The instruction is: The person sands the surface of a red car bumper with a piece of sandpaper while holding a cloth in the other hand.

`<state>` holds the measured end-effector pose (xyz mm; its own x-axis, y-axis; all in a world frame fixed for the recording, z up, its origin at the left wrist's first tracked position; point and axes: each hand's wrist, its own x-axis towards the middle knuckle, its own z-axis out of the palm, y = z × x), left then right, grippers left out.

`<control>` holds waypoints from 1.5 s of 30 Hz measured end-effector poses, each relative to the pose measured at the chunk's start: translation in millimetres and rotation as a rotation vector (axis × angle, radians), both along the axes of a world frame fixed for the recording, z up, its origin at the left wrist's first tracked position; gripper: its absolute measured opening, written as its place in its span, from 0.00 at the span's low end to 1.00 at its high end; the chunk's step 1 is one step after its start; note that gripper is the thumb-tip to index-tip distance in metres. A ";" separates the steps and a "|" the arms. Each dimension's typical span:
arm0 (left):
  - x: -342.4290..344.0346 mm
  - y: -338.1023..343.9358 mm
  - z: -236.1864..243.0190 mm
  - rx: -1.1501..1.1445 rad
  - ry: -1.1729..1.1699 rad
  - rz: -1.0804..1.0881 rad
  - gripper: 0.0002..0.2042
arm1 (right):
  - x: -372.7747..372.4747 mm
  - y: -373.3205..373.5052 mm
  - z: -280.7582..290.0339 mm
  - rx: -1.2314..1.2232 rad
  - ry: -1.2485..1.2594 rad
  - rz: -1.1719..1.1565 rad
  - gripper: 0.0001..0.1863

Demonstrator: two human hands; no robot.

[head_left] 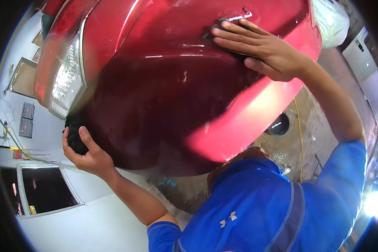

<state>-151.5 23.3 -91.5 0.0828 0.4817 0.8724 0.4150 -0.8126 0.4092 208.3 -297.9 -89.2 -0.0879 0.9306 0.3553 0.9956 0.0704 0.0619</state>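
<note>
A glossy red car body panel (pixel 164 105), wet-looking and darkened by shadow across its middle, fills the upper centre of the head view. My right hand (pixel 266 50) lies flat on its upper part, fingers stretched forward, pressing a black cloth (pixel 219 26) whose edge shows past the fingertips. Most of that cloth is hidden under the fingers. At the panel's lower left edge, my left hand (pixel 88 153) curls its thumb and fingers around a bunched black cloth (pixel 76 136), just below the clear car lamp (pixel 67 80).
White plastic sheeting (pixel 331 23) covers something at the far right. A black bucket (pixel 278 124) and a yellow hose or cord (pixel 299 138) are on the wet floor. A dark-paned window (pixel 48 189) and grey wall boxes (pixel 27 119) are at left. A bright lamp (pixel 374 205) shines at right.
</note>
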 end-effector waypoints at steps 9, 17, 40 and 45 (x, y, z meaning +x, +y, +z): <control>-4.9 1.6 -2.8 -0.021 -0.013 -0.017 0.19 | -31.7 21.4 15.1 0.343 0.453 -0.199 0.28; 1.8 2.8 -5.5 -0.015 -0.003 -0.041 0.19 | 15.2 31.9 24.1 0.431 0.365 -0.782 0.28; 4.0 -10.5 10.0 0.296 0.300 -0.062 0.16 | -14.4 71.7 21.8 0.394 -0.088 -0.499 0.30; 1.2 -8.9 10.1 0.279 0.292 -0.022 0.16 | -57.1 82.3 -1.3 0.279 0.066 -0.254 0.32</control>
